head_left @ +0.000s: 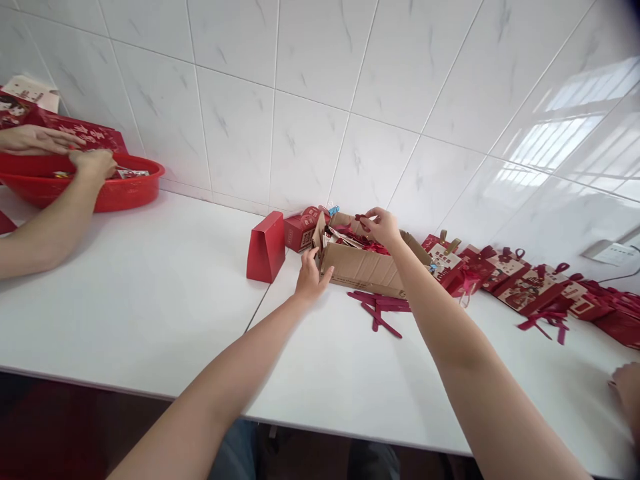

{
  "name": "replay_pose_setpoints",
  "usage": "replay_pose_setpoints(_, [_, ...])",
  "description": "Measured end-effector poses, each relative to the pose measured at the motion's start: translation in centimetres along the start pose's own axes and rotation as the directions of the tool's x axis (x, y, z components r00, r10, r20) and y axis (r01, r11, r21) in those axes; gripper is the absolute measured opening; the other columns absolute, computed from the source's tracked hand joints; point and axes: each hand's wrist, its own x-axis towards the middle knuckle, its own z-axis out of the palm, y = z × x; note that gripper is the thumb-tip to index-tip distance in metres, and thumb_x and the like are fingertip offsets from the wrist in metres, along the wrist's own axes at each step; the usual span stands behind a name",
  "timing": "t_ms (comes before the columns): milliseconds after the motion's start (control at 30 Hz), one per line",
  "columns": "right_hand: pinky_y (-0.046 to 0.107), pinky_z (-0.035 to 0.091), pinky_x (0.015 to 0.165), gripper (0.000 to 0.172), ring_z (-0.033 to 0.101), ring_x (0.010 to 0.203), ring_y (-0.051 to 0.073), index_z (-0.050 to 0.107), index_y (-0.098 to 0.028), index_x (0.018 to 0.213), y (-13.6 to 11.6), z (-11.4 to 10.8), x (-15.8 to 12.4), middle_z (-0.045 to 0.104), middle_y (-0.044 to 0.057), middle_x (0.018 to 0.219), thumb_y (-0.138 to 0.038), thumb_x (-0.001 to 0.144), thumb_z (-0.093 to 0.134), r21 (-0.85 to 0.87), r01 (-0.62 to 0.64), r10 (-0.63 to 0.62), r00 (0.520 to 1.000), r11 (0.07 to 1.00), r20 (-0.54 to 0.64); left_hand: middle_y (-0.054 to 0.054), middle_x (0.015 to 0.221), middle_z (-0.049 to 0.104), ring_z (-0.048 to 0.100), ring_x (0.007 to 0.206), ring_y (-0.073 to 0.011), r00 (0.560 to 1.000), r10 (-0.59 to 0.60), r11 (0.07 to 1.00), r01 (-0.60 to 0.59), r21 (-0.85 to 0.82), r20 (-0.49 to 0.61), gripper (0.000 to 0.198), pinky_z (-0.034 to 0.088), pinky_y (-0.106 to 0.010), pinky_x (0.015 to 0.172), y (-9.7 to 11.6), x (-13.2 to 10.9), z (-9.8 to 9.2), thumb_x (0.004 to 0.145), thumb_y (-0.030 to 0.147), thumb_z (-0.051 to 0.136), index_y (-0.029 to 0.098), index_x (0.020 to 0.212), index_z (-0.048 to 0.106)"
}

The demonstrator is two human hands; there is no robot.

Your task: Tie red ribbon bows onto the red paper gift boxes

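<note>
An open cardboard box [367, 265] stands against the wall, with dark red ribbons and printed cards inside. My left hand [312, 279] grips its front left corner, the thumb on the front face and the fingers at the side. Over the box, my right hand [384, 229] is closed in a pinch on a small dark red ribbon [362, 219]; part of the ribbon is hidden by the fingers. Several folded dark red ribbons [381, 303] lie on the table just in front of the box. A plain red gift box [266, 247] stands upright to the left of my left hand.
A printed red box [299, 231] sits behind the plain one. Decorated gift boxes with ribbons [520, 283] line the wall at right. At left, another person's hands [93, 162] work over a red plastic basin [130, 193]. A person's hand [628, 387] shows at the right edge.
</note>
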Motion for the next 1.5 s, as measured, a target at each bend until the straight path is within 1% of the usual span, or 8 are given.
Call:
replay_pose_setpoints(133, [0.03,0.054,0.066,0.013,0.07,0.079,0.018,0.055,-0.02,0.092,0.3,-3.0,-7.0,0.069,0.007,0.096,-0.031,0.088,0.05,0.363,0.204,-0.135,0.969,0.909,-0.207,-0.02,0.142,0.02,0.022,0.139,-0.0343,0.993,0.037,0.999,-0.039,-0.012,-0.114,0.062,0.025,-0.055,0.112,1.0,0.2,-0.5,0.081,0.037,0.06,0.018,0.131,0.028])
replay_pose_setpoints(267, [0.037,0.055,0.08,0.011,0.06,0.114,0.024,0.058,-0.021,0.084,0.7,-3.9,-14.8,0.067,0.01,0.108,-0.021,0.089,0.049,0.208,0.49,-0.426,0.858,0.847,-0.287,-0.019,0.14,0.026,0.024,0.137,-0.032,0.965,0.117,0.993,-0.12,0.002,-0.233,0.054,0.024,-0.051,0.112,5.1,-0.8,-1.9,0.082,0.036,0.06,0.017,0.126,0.036])
replay_pose_setpoints(400, [0.033,0.058,0.076,0.016,0.066,0.099,0.018,0.061,-0.023,0.089,1.8,-1.5,-19.1,0.062,0.01,0.119,-0.015,0.091,0.047,0.113,0.607,-0.534,0.761,0.787,-0.37,-0.009,0.111,0.056,0.051,0.112,-0.024,0.955,0.296,0.953,-0.294,-0.068,0.023,0.016,0.038,-0.044,0.102,10.0,-2.9,-3.3,0.088,0.031,0.053,0.021,0.099,0.056])
replay_pose_setpoints(533, [0.028,0.058,0.065,0.023,0.068,0.083,0.015,0.063,-0.024,0.091,2.9,1.4,-20.2,0.067,0.007,0.099,-0.018,0.094,0.042,0.142,0.601,-0.535,0.777,0.786,-0.331,-0.006,0.095,0.062,0.059,0.097,-0.0205,0.959,0.173,0.967,-0.122,-0.224,0.225,0.018,0.049,-0.036,0.085,12.0,-4.4,-3.6,0.089,0.035,0.052,0.022,0.09,0.064])
replay_pose_setpoints(633, [0.028,0.058,0.065,0.026,0.067,0.076,0.014,0.065,-0.025,0.094,3.4,2.3,-20.5,0.068,0.007,0.096,-0.02,0.096,0.04,0.168,0.592,-0.551,0.801,0.788,-0.235,-0.007,0.098,0.065,0.061,0.098,-0.0213,0.93,0.073,0.973,0.013,-0.232,0.36,0.022,0.051,-0.035,0.081,11.8,-4.7,-3.3,0.085,0.04,0.057,0.023,0.095,0.068])
replay_pose_setpoints(800, [0.029,0.057,0.068,0.028,0.066,0.082,0.017,0.067,-0.024,0.094,3.7,2.6,-20.9,0.068,0.008,0.096,-0.019,0.095,0.039,0.099,0.623,-0.59,0.773,0.776,-0.234,-0.006,0.099,0.069,0.063,0.098,-0.023,0.875,-0.003,0.975,0.111,-0.194,0.485,0.023,0.051,-0.037,0.08,11.0,-4.7,-2.7,0.08,0.043,0.064,0.024,0.091,0.07])
replay_pose_setpoints(1067, [0.029,0.055,0.071,0.025,0.064,0.084,0.017,0.064,-0.025,0.094,3.6,3.2,-21.2,0.066,0.007,0.094,-0.019,0.095,0.04,0.073,0.611,-0.585,0.782,0.789,-0.216,-0.006,0.097,0.069,0.065,0.094,-0.022,0.866,-0.003,0.966,0.132,-0.223,0.5,0.023,0.053,-0.034,0.075,10.6,-4.6,-2.6,0.075,0.039,0.069,0.022,0.091,0.072])
replay_pose_setpoints(1500, [0.03,0.052,0.068,0.01,0.062,0.08,0.017,0.055,-0.022,0.096,3.2,4.3,-21.5,0.063,0.006,0.086,-0.026,0.094,0.047,0.208,0.438,-0.401,0.895,0.875,-0.195,-0.007,0.087,0.075,0.069,0.082,-0.0209,0.799,-0.167,0.89,0.374,-0.26,0.578,0.022,0.054,-0.033,0.077,10.9,-4.4,-2.5,0.073,0.034,0.068,0.016,0.084,0.074])
